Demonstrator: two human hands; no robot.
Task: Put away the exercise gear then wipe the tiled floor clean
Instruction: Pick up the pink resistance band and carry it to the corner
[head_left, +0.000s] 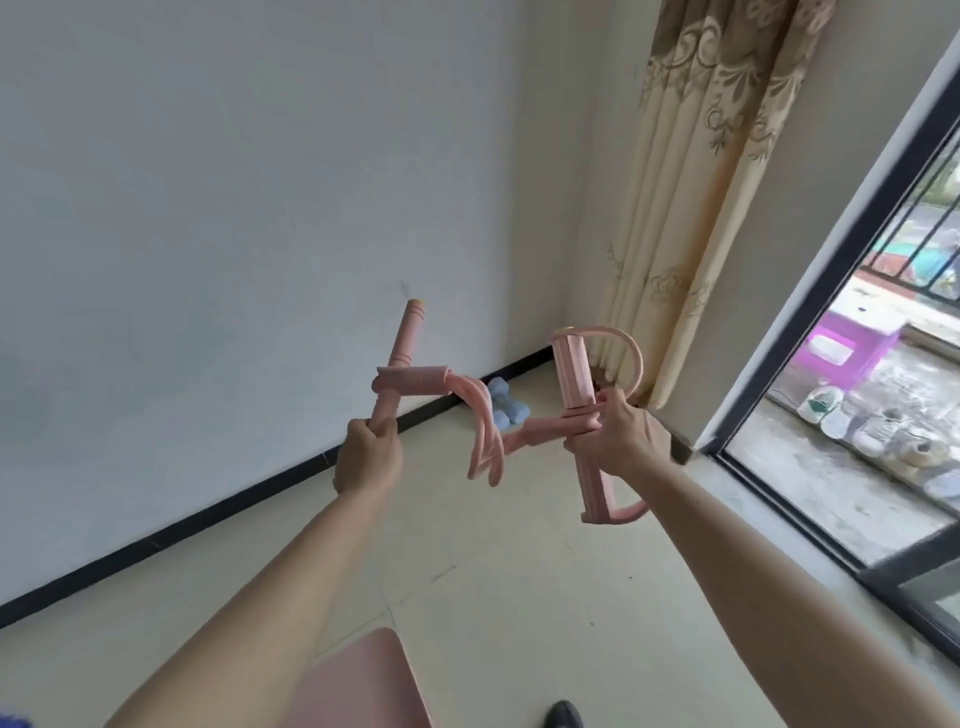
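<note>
Left hand (368, 457) fingers wrap the pink bar (399, 358), pointing up; right hand (621, 441) fingers clasp the upright pedal bar (574, 376), bands (483, 431) sagging between.

No text, labels, brands or nos. I can read anywhere here — nothing legible on what I'm holding, the wall, or outside the window.

Pink pull-rope exerciser (485, 415) held mid-air, tubes slack between foam bars; blue dumbbells (504, 408) on tiled floor (519, 597) by wall.
</note>
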